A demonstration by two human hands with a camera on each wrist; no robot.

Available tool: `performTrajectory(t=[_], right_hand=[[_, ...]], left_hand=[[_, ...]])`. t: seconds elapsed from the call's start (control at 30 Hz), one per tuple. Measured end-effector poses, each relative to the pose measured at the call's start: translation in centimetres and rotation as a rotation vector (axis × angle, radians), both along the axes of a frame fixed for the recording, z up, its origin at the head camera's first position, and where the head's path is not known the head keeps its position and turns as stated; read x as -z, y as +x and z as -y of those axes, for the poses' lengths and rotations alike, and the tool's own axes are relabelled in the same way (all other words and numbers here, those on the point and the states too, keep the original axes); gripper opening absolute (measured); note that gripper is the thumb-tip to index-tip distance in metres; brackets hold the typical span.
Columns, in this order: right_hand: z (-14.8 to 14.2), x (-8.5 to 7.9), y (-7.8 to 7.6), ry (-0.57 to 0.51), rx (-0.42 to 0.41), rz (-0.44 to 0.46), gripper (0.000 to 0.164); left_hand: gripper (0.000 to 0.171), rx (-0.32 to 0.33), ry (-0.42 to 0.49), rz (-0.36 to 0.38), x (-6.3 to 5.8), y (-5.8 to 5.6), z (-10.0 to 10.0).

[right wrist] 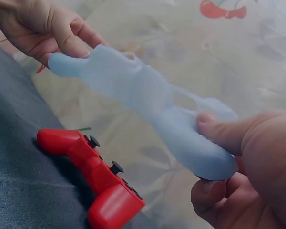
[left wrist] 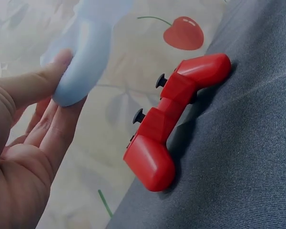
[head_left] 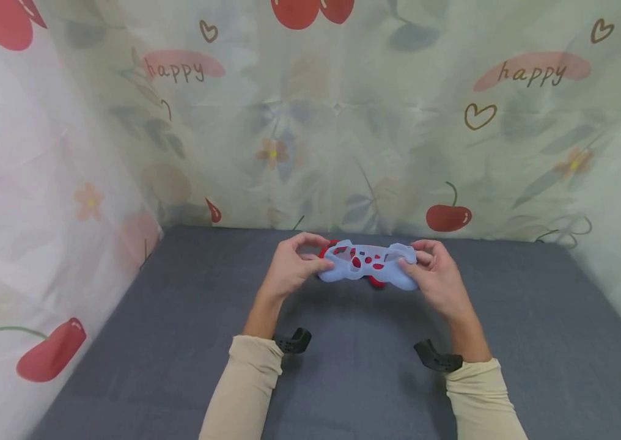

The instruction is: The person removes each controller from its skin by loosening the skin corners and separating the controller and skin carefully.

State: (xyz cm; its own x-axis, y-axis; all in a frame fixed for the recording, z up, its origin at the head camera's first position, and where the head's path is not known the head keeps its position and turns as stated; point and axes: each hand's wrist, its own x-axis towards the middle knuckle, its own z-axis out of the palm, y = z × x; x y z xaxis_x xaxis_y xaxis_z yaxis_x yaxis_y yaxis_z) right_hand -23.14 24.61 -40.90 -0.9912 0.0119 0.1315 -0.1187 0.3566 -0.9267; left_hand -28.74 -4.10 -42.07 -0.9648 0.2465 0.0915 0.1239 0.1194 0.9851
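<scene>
Between both hands a pale blue, translucent silicone controller cover is held up above the table. My left hand pinches one grip end of it between thumb and fingers, as the left wrist view also shows at the cover's rounded end. The opposite end is pinched by my right hand, its thumb lying on the cover's face. Behind and below the cover, a red game controller with black thumbsticks rests on the table, touched by neither hand. In the head view the cover hides most of it, and red shows through the cutouts.
A dark grey cloth covers the table. Printed fabric walls stand along the back and sides. Each wrist carries a black camera mount, and a second mount sits at the right cuff.
</scene>
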Motion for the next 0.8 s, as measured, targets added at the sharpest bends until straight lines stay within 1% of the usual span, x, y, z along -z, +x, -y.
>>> performTrajectory(t=[0.07,0.2,0.27,0.33,0.43,0.53,0.67,0.8], right_hand=[[0.09,0.06,0.05,0.018,0.033,0.02,0.059],[0.26,0.17,-0.02,0.018,0.129,0.051,0.06],[0.32,0.28,-0.1,0.011,0.181,0.057,0.058],[0.29,0.37,-0.17,-0.003,0.215,0.057,0.053],[0.13,0.43,-0.18,-0.011,0.227,0.051,0.046],[-0.01,0.44,-0.16,0.003,0.219,0.048,0.043],[-0.1,0.35,-0.15,0.042,0.202,0.075,0.044],[-0.15,0.11,-0.07,0.055,0.17,0.109,0.049]], left_hand=[[0.032,-0.018,-0.002,-0.001,0.11,-0.03,0.0],[0.031,-0.022,0.007,-0.026,0.18,-0.09,-0.05],[0.031,-0.017,0.005,-0.026,0.18,-0.11,-0.06],[0.032,-0.012,0.002,-0.024,0.15,-0.1,-0.06],[0.032,-0.003,0.003,-0.019,0.12,-0.06,-0.04],[0.03,0.017,0.024,-0.021,0.11,0.03,0.01],[0.03,0.054,0.055,-0.028,0.15,0.06,0.04],[0.031,0.071,0.055,-0.024,0.11,0.01,0.01]])
